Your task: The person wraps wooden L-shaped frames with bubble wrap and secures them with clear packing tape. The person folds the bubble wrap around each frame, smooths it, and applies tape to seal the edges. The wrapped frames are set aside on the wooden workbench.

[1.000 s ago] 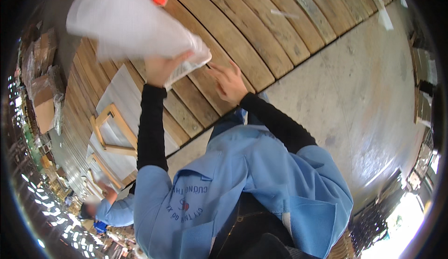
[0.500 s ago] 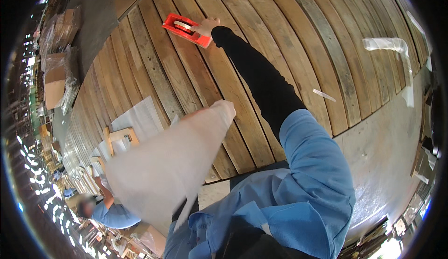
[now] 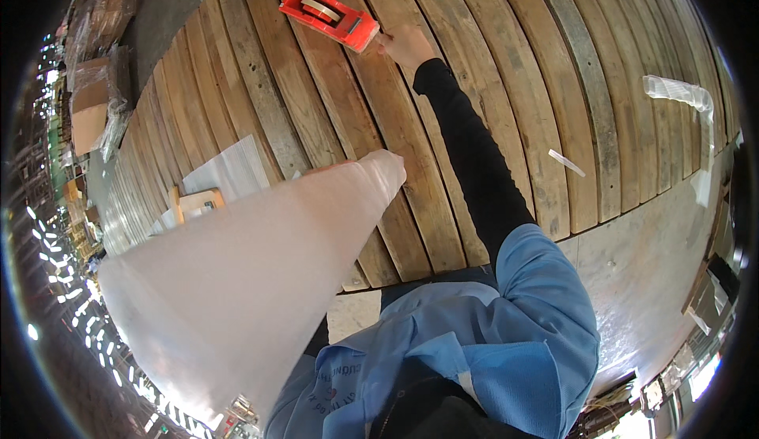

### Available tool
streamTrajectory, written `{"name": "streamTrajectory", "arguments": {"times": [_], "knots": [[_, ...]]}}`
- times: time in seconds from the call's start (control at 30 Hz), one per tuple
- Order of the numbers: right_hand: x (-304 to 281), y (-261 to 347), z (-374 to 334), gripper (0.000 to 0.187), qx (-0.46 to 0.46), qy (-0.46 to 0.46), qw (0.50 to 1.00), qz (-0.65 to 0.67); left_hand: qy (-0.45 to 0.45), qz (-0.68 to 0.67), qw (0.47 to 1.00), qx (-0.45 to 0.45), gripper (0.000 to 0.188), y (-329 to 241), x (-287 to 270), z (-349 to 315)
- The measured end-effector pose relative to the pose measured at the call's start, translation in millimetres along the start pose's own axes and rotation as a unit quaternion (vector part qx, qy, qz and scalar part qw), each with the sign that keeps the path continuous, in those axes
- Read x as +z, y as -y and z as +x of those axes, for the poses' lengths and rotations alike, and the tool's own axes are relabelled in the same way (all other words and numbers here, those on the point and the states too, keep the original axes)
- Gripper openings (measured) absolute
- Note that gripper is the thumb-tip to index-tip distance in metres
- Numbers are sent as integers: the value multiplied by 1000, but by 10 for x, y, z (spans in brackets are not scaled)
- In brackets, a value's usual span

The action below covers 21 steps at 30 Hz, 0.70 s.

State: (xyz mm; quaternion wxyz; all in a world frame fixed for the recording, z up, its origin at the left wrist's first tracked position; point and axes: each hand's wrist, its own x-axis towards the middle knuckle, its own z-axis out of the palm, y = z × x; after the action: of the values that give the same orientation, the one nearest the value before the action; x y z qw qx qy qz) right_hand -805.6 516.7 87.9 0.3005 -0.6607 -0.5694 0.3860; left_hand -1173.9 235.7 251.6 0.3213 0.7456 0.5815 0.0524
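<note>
A red tape dispenser (image 3: 330, 18) with a pale roll of tape in it lies on the slatted wooden table (image 3: 506, 83), at the far middle. My right hand (image 3: 409, 48) is at its right end, thumb and fingers pinched together by the cutting edge. Whatever is between those fingertips is too small to make out. Closer to me, my left hand (image 3: 386, 170) grips a large white foam sheet (image 3: 237, 281), which drapes over most of the hand and spreads toward the lower left.
More foam sheeting (image 3: 237, 166) lies on the table at the left, with a light wooden part (image 3: 198, 202) on it. A tape strip (image 3: 566, 162) and clear plastic film (image 3: 688, 95) lie at the right. Film-wrapped cardboard boxes (image 3: 95, 107) stand beyond the table's left edge.
My right hand has shifted right, off the dispenser's body to its end. The foam sheet in my left hand has swung out and spread to the lower left, covering the co-worker seen earlier.
</note>
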Motion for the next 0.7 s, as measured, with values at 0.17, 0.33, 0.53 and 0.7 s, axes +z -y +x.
{"name": "streamTrajectory", "arguments": {"times": [0.17,0.33,0.53,0.7], "knots": [[511,-204,276,39,205,-114,967,-101,7,-19,999,26,68,-86,-39,272],[302,-35,-471,40,65,-187,944,262,10,-91,995,45,68,-281,-102,904],[-170,1084,-2568,40,-8,-203,765,611,-98,-337,925,147,68,-901,-206,1386],[389,1703,-2965,41,-8,-162,735,659,-68,-338,929,133,67,-977,-224,1425]]}}
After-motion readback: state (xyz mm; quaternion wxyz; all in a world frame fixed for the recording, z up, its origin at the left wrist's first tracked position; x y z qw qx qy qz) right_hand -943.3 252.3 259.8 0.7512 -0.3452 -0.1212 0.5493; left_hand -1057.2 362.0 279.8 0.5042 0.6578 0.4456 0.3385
